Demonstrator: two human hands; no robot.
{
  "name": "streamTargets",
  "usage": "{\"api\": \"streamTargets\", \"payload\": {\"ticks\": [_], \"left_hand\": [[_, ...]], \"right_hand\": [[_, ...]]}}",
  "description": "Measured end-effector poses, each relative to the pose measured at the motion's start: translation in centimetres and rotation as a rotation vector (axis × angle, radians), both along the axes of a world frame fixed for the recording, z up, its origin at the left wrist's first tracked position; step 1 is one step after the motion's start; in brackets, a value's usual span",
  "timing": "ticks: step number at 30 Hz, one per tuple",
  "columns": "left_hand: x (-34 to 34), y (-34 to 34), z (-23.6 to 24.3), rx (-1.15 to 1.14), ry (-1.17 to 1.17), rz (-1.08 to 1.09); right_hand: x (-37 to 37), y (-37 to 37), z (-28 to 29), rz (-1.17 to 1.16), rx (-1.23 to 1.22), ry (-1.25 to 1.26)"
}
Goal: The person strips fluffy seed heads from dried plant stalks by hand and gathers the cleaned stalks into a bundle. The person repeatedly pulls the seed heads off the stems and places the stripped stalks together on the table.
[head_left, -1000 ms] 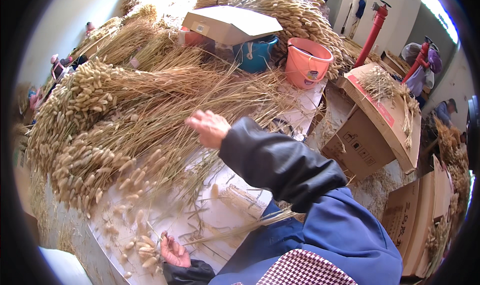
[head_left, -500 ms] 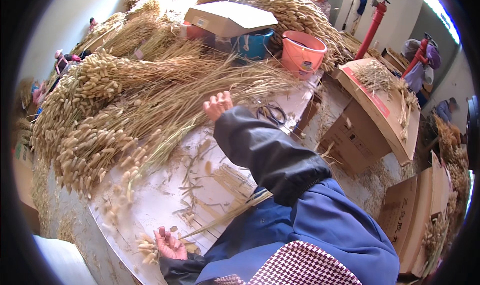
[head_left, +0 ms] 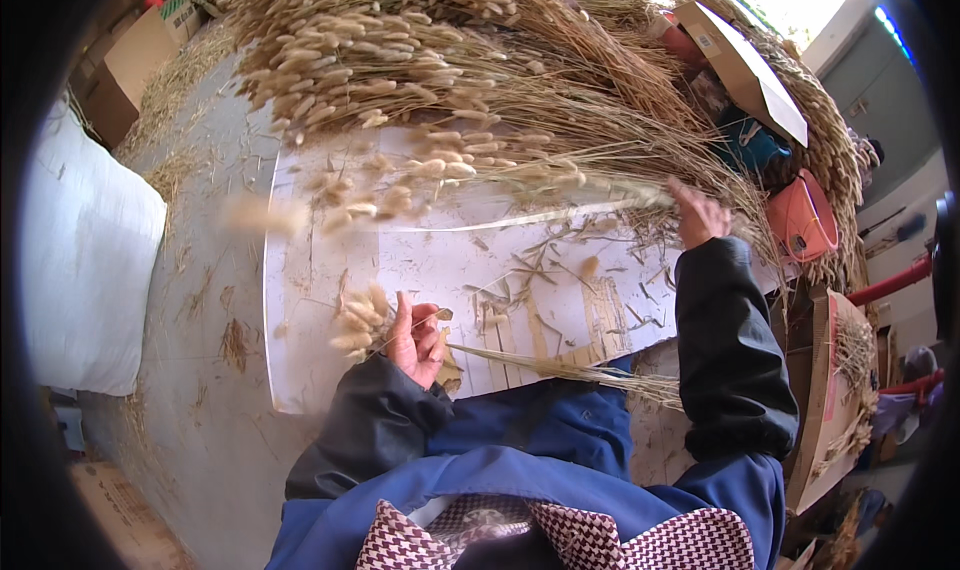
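Clearly, the left hand (head_left: 415,338) at lower centre pinches a small bunch of pale dried fluffy grass stems (head_left: 520,362) against the white paper sheet (head_left: 300,360); loose stems could slide out. Right hand (head_left: 700,213), fingers curled, pulls stalks from the big heaped grass pile (head_left: 450,60), which could snag. An orange plastic bucket (head_left: 800,220) crowds the right.

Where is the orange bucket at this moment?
In the head view the orange bucket lies at the right edge of the table, just right of the right hand, below the blue container and the cardboard box lid, against the dried grass pile.
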State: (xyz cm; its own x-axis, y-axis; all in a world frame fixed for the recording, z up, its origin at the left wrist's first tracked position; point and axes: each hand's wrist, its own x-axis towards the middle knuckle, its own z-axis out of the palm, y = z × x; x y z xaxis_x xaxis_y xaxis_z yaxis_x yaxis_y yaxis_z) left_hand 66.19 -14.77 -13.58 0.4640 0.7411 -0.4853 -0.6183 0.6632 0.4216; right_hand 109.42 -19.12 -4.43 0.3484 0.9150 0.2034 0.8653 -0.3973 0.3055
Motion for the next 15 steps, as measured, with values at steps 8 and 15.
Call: {"api": "streamTargets", "payload": {"ticks": [8,15], "left_hand": [[0.4,-0.1,0.5,-0.012,0.056,-0.001],[0.3,-0.1,0.7,0.023,0.005,0.041]], "right_hand": [[-9.7,-1.3,3.0,0.147,-0.172,0.429],[-23.6,-1.9,0.4,0.902,-0.153,0.668]]}}
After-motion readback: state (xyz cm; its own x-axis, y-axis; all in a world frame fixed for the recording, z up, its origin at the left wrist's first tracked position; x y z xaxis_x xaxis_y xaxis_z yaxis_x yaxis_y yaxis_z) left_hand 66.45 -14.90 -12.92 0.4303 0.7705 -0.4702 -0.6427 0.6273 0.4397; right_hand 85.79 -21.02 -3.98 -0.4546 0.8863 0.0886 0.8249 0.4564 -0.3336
